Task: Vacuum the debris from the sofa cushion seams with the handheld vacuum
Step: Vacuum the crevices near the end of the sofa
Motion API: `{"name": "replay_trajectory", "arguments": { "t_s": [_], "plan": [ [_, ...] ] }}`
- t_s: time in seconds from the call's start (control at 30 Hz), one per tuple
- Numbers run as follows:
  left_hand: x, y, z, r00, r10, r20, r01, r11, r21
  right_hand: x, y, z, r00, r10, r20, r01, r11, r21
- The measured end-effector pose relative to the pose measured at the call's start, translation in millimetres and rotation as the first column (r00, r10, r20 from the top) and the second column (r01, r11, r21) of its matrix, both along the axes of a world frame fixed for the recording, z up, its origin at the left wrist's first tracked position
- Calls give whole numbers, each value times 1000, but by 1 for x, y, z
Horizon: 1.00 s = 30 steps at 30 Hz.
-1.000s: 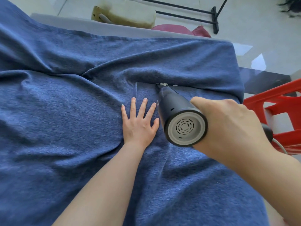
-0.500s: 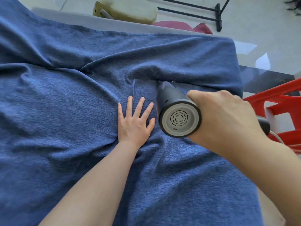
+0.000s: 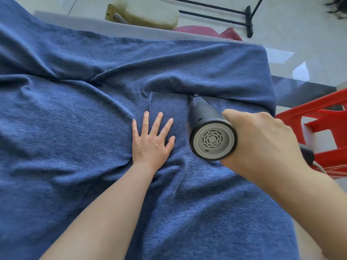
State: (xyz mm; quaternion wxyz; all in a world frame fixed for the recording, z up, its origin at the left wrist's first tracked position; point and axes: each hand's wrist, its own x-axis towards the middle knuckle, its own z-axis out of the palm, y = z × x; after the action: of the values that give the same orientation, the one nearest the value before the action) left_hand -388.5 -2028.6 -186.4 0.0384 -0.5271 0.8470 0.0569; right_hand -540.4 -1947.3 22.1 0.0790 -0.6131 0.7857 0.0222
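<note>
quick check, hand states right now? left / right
Left hand: open, fingers spread flat, pressing on the blue cover.
Right hand: closed around the vacuum, nozzle at the seam.

Red plastic stool (image 3: 326, 128) right; black metal rack (image 3: 225, 14) beyond.

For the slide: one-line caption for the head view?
Right hand holds black handheld vacuum, nozzle at blue fabric sofa cover seam; left hand presses flat beside it.
</note>
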Motion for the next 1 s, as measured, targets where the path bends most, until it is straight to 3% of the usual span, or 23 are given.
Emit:
{"name": "replay_trajectory", "arguments": {
  "t_s": [0.4,0.6,0.8,0.93,1.0],
  "plan": [
    [0,-2,-8,1000,16,-19,-17,999,-42,-13,2,-10,996,-7,-85,9,1000,23],
    [-1,-2,-11,999,28,18,-27,999,-42,-15,13,-25,998,-14,-55,14,1000,9],
    [0,8,-1,996,24,82,-30,997,73,-23,34,-24,994,-63,84,74,988,-138],
    [12,13,17,997,-13,81,-3,979,203,-22,56,-16,957,-92,275,162,956,-243],
    [17,18,28,995,-10,102,-17,967,253,-15,68,-5,895,-134,425,267,924,-272]
  ]
}}
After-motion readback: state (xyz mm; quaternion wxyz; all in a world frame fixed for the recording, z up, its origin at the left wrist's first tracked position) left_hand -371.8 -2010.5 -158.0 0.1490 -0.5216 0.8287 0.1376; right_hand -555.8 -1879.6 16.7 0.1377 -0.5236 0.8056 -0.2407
